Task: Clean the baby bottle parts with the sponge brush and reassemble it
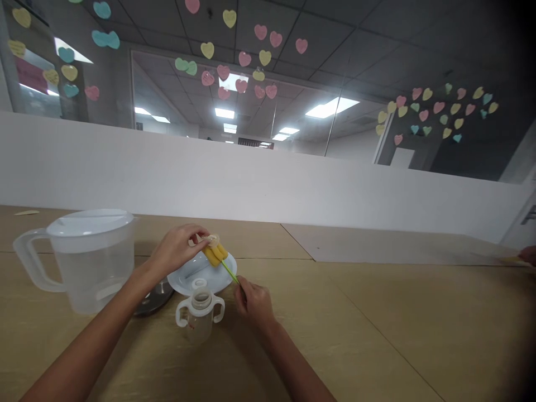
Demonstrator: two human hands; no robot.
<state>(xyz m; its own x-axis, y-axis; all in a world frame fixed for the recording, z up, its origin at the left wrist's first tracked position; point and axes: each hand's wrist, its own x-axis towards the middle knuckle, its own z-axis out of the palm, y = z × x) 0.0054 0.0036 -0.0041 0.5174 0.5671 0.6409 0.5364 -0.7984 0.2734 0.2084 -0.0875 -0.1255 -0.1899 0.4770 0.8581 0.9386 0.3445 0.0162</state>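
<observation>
My left hand (184,244) pinches a small clear round piece (213,240) over the white plate (178,279). A yellow sponge brush (215,254) with a green handle (230,272) touches that piece. My right hand (254,301) is closed round the lower end of the handle. Just in front of the plate stands an upright clear bottle (200,324) with two white side handles and an open top. Behind its rim, a small white part (199,283) shows at the plate's near edge.
At the left stands a large translucent lidded pitcher (94,262) with liquid in it. A dark round tray (156,300) lies partly under the plate, behind my left forearm. Another person's hand (528,254) shows at the far right edge. A white wall (209,178) borders the wooden table (355,318).
</observation>
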